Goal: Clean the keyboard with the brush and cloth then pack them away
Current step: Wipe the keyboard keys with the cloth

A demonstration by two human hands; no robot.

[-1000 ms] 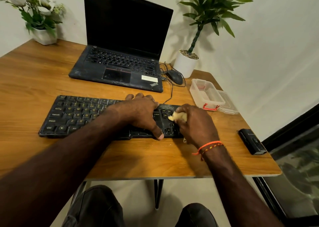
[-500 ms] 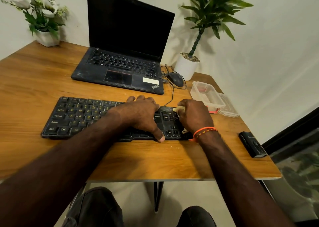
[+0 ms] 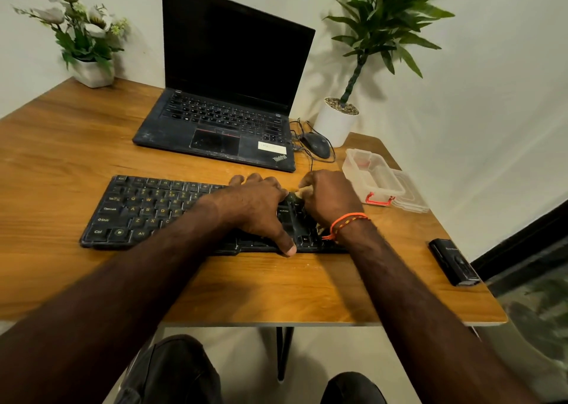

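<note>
Both hands down at the right end, forearms reaching in from below.

The left hand (image 3: 258, 210) lies palm down, fingers spread forward and lightly bent, thumb (image 3: 287, 245) stretched back toward the body with its tip at the near edge. Its forearm comes in from the lower left, crossing toward the middle. The right hand (image 3: 330, 199) sits just beside it to the right, knuckles up, fingers curled under and pinching something pale that barely shows at the fingertips. An orange band (image 3: 347, 220) wraps the right wrist. The right forearm runs in from the lower right. Two knees show at the bottom edge.
</note>
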